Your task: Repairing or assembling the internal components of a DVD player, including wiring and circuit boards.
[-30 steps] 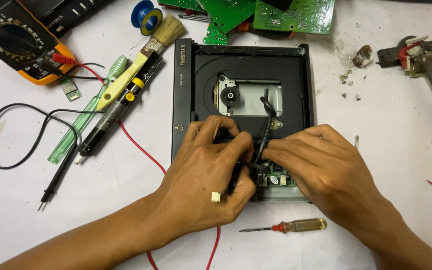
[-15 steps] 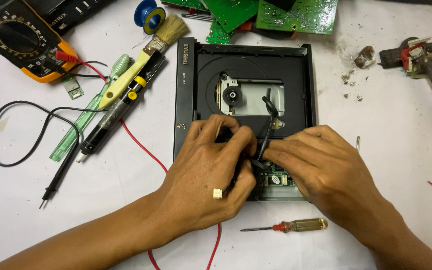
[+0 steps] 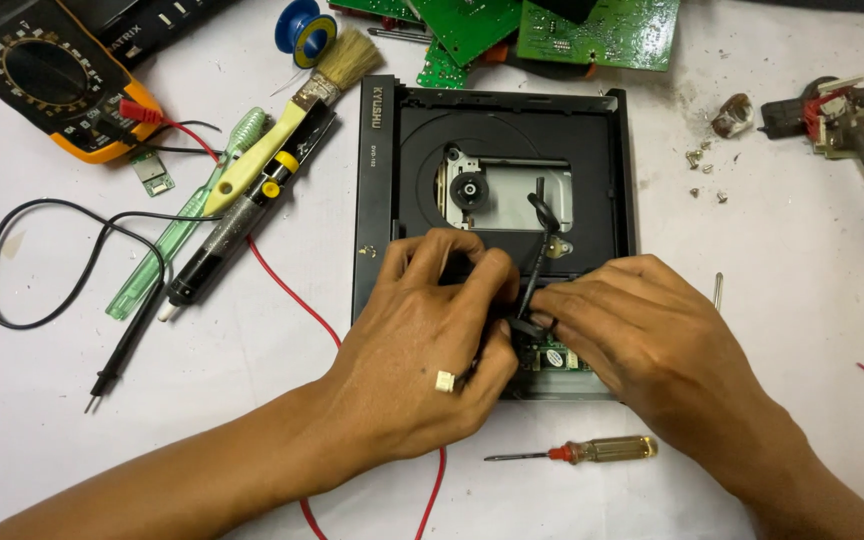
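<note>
While both hands crowd the near edge of the black disc drive [image 3: 382, 190], the thing between them is a thin black belt or cable loop [image 3: 542, 240] that rises from the fingertips toward the drive's middle. Its long axis runs nearly straight away from the person, tilted slightly right at the far end, where it curls beside the silver spindle plate [image 3: 512, 195]. The near end sits exactly where the 2 hands meet, so neither hand is clearly closer. The right hand [image 3: 642, 340] has thumb and forefinger pinched together on that near end. The left hand [image 3: 417, 360] (a ring on 1 finger) lies curled over the drive's front edge with its fingers bent down onto the tray; whether it grips the loop too I cannot tell, since the knuckles hide the tips. A small green circuit board [image 3: 552, 357] peeks out under the right fingers. Just below both wrists, apart from them, lies a screwdriver [image 3: 582, 451] with an amber handle, pointing left.
</note>
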